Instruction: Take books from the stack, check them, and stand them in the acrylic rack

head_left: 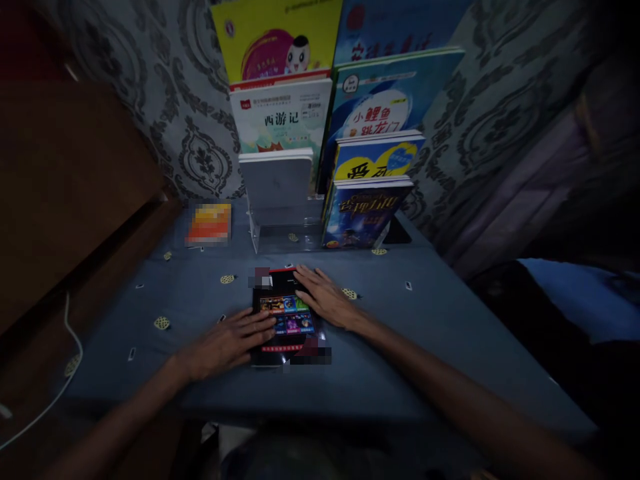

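A dark-covered book [287, 320] with a colourful picture panel lies flat on the blue-grey tablecloth [400, 333]. My left hand [230, 343] rests flat on the book's left edge, fingers spread. On the book's upper right corner lies my right hand [325, 297], palm down, fingers pointing left. Neither hand grips the book; both press on it from above.
A clear tiered stand [273, 233] at the back of the table holds several upright books, among them a grey one [277, 183] and a blue one [363, 213]. An orange item [209, 223] lies back left. A white cable [60, 387] hangs at left. Patterned wall behind.
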A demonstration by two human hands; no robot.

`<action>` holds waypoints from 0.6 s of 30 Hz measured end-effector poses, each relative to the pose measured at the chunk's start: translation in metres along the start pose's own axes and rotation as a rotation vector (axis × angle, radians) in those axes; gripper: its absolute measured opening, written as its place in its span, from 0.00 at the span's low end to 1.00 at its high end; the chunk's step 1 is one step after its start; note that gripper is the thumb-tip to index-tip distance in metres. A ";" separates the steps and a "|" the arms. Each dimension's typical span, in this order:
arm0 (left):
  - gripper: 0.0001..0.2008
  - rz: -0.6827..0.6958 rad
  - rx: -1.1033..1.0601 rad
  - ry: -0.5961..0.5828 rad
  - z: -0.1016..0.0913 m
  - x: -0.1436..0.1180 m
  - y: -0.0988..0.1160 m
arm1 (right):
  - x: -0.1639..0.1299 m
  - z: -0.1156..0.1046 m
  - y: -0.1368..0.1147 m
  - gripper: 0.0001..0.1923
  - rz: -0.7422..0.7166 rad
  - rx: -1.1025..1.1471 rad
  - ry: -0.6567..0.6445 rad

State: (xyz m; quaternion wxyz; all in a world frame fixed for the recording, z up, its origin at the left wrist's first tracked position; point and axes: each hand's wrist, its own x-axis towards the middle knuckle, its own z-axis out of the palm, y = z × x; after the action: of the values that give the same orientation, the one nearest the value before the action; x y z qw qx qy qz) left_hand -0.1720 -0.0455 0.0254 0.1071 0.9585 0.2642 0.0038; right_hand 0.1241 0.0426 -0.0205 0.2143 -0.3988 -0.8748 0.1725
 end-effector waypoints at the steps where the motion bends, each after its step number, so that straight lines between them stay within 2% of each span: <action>1: 0.36 -0.005 -0.018 -0.002 -0.002 -0.001 0.001 | -0.005 -0.003 0.002 0.29 0.011 0.000 -0.014; 5: 0.38 -0.018 -0.129 -0.033 -0.013 -0.006 0.002 | -0.016 -0.013 0.007 0.30 0.025 -0.008 -0.069; 9: 0.34 -0.070 -0.229 -0.078 -0.022 -0.005 -0.014 | -0.016 -0.015 0.007 0.30 0.023 -0.015 -0.061; 14: 0.26 -0.258 -0.217 0.013 -0.020 0.019 -0.047 | -0.015 -0.013 0.008 0.30 0.012 -0.013 -0.051; 18: 0.25 -0.289 -0.173 0.076 -0.016 0.035 -0.062 | -0.016 -0.013 0.010 0.30 0.007 -0.017 -0.044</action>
State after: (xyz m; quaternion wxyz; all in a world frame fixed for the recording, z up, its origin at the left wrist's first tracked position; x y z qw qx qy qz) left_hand -0.1742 0.0272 0.0261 0.1788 0.8968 0.4019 0.0473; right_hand 0.1466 0.0383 -0.0175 0.1907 -0.3997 -0.8795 0.1744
